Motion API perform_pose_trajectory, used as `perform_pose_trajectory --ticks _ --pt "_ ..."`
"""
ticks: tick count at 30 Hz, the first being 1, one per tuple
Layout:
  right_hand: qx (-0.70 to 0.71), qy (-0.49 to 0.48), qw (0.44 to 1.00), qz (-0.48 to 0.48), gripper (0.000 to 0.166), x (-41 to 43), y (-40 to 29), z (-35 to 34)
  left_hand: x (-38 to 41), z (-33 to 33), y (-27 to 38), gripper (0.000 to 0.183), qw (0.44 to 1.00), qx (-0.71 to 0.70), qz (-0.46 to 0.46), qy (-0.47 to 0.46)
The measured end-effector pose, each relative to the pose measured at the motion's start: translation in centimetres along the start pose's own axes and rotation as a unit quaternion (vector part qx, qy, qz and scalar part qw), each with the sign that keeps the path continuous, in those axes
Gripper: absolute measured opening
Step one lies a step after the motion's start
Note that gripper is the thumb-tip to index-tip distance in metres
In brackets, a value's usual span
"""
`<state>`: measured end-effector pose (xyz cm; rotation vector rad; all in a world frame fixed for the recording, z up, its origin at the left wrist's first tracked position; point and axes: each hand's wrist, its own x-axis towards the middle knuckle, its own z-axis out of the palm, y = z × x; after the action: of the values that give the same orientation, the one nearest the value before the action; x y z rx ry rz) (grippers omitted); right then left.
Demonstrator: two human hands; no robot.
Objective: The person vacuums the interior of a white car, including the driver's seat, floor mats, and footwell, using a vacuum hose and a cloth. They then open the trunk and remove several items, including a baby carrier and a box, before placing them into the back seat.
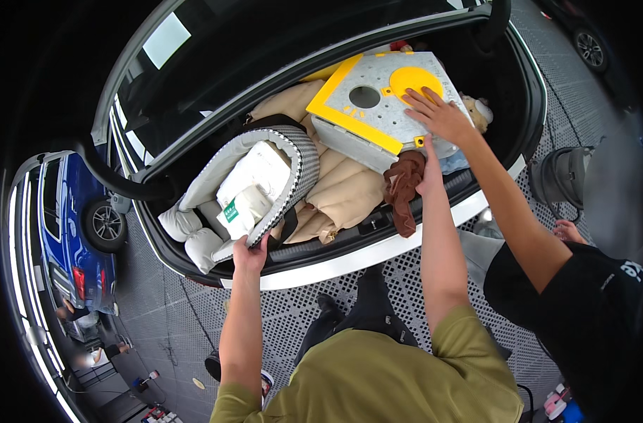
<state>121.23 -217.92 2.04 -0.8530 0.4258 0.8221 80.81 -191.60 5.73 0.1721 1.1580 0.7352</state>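
Note:
An open car trunk holds a padded fabric carrier with white packages inside, and a grey box with yellow trim. My left hand grips the carrier's near rim, thumb up against its checked edge. My right hand is at the near lower corner of the grey box, beside a brown cloth; its fingers are partly hidden, so its grip is unclear. A co-worker's hand lies on the box's yellow round lid. A beige padded jacket lies beneath and between the carrier and box.
A plush toy sits right of the box. The white bumper edge runs before me. The co-worker in a black shirt stands close at my right, near a grey vacuum-like canister. A blue car is at left.

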Motion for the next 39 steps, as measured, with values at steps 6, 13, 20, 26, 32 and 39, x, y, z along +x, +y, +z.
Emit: perform_pose_trajectory --ticks 6,13,20,26,32,39 --pt "-0.026 0.019 0.999 -0.005 0.062 -0.1 -0.7 -0.5 -6.5 -0.1 1.3 0.037 0.999 -0.009 -0.038 0.001" --pt "-0.414 0.186 0.857 -0.243 0.061 -2.7 -0.8 -2.7 -17.2 -2.0 0.6 0.035 0.995 0.087 0.012 0.052" --pt "-0.756 -0.061 0.562 -0.331 0.085 -13.0 -5.4 10.5 -27.7 -5.5 1.0 0.033 0.989 0.113 0.04 0.091" --pt "-0.911 -0.077 0.318 -0.251 0.122 -6.2 -2.9 17.8 -33.1 -6.6 0.5 0.033 0.987 0.068 0.076 0.124" --pt "-0.934 -0.109 0.306 -0.146 0.092 -0.3 0.2 18.1 -37.5 -13.1 0.6 0.039 0.979 -0.023 0.096 0.179" --pt "-0.92 -0.106 0.302 -0.227 0.069 -7.7 -2.6 16.4 -41.2 -20.4 0.5 0.037 0.966 0.007 0.192 0.174"
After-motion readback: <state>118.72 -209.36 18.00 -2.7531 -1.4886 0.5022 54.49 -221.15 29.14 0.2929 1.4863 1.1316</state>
